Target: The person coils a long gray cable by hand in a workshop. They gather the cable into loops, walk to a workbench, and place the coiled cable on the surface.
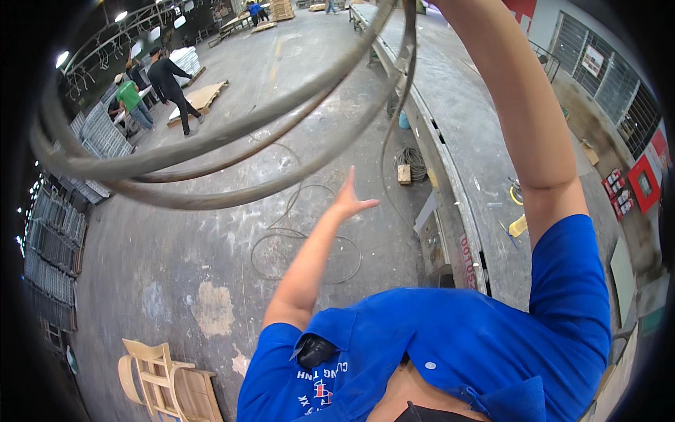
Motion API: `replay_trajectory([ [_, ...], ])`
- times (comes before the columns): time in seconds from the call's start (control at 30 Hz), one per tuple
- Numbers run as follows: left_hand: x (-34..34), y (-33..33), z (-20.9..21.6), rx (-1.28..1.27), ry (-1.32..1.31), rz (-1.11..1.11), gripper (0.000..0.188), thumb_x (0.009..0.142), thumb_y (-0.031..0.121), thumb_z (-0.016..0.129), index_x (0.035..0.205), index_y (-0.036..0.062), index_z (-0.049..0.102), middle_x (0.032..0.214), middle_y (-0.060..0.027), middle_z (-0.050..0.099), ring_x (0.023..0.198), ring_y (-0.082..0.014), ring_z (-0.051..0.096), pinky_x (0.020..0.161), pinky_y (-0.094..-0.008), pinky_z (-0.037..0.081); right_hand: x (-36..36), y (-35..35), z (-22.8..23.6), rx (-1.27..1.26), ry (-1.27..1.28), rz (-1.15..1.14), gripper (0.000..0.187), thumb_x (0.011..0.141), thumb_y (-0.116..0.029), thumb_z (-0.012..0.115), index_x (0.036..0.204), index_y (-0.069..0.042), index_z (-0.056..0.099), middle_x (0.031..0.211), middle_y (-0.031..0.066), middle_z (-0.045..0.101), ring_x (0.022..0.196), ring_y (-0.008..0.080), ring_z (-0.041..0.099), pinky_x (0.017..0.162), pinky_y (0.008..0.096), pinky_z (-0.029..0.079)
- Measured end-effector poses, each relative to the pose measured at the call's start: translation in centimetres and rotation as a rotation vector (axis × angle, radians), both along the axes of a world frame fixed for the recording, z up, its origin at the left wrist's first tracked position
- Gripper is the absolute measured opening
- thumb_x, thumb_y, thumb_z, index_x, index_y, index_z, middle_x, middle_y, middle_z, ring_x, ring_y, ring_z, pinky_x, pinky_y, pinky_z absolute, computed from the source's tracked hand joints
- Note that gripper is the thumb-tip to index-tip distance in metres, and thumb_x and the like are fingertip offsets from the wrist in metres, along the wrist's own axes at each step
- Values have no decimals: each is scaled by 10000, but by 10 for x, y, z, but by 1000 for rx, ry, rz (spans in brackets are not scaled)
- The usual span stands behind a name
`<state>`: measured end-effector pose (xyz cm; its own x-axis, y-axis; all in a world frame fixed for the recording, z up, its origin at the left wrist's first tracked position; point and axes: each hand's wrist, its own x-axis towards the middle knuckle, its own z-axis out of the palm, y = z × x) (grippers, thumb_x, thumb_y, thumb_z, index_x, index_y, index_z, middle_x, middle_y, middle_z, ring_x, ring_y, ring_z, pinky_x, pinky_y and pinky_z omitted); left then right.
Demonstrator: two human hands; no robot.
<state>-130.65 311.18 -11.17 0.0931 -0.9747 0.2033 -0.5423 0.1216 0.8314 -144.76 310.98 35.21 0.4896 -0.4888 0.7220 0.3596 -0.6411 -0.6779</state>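
Note:
Large loops of a thick grey cable or hose [239, 130] swing close in front, stretching from the upper left to the top edge. My right arm [520, 91] is raised high and leaves the picture at the top, near where the loops come together; the hand itself is cut off, so its grip is hidden. My left hand [349, 200] hangs in the air below the loops, fingers spread, touching nothing. One thin strand of cable [384, 155] drops from the bundle beside the bench. More thin cable [306, 235] lies in loose curves on the floor beyond my left hand.
A long metal-edged bench [450, 162] runs along my right, with a yellow bottle [518, 226] on it. Beside its base lies another coil of cable [415, 165]. A wooden chair [172, 383] lies at lower left. Several people work far left near stacked metal racks [53, 243].

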Motion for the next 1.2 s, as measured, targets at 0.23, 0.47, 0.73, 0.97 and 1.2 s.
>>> replay_trajectory([
  [0.23,-65,-57,-19,48,353,21,466,702,289,716,1032,-5,568,993,-135,611,952,-244,564,844,-333,419,-11,44,60,-87,-47,-49,117,820,-123,606,834,-31,536,602,2,467,470,94,435,422,234,385],
  [0.47,4,-32,-62,313,418,-95,247,813,247,536,824,15,621,799,-74,636,793,-157,572,761,-272,416,-110,-3,75,-166,92,-450,119,809,-113,612,861,-24,552,553,-10,465,430,45,386,367,193,314],
  [0.73,141,105,-96,465,14,287,318,720,347,662,733,29,651,712,-90,630,679,-187,575,616,-330,437,-258,-165,-101,-365,278,-1254,251,809,-235,615,956,-42,551,639,46,537,548,142,504,509,309,395],
  [0.97,185,101,-14,125,-190,657,363,694,293,687,900,1,621,759,-163,614,681,-265,582,633,-352,454,-205,-152,-354,565,544,-871,269,739,-245,681,818,-38,529,533,16,498,403,114,445,380,288,360],
  [1.2,101,76,73,-128,-418,513,252,730,268,640,906,88,640,640,-75,578,655,-235,545,823,-412,399,-78,-65,-437,959,582,-269,272,722,-238,714,741,-41,527,546,9,470,423,98,415,384,252,324],
])
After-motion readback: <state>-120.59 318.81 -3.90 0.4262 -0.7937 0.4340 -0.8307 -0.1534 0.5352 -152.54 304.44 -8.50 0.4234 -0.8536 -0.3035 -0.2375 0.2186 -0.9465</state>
